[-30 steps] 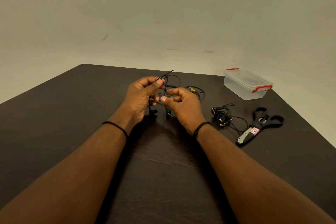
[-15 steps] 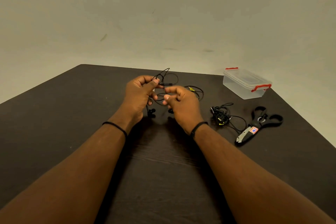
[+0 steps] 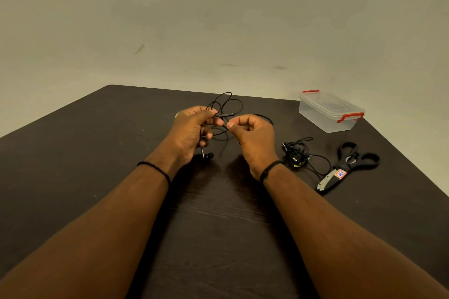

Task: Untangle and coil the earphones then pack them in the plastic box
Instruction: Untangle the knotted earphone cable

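- my left hand (image 3: 192, 128) is curled round a bunch of the earphones (image 3: 224, 114), cable pinched at thumb and fingertips, with loops sticking up above my knuckles
- right hand (image 3: 252, 136) is pinching a single strand near the little inline remote
- compared with a second ago my hands have drifted slightly apart and one earbud (image 3: 208, 156) now dangles below my left hand, so the knot looks like it's loosening, but it's nowhere near coiled yet
- second tangled earphone set (image 3: 297, 155) sits on the table (image 3: 73, 165) by the scissors (image 3: 349, 165), untouched
- plastic box (image 3: 328, 114) is at the far right with its lid on, so packing is way off
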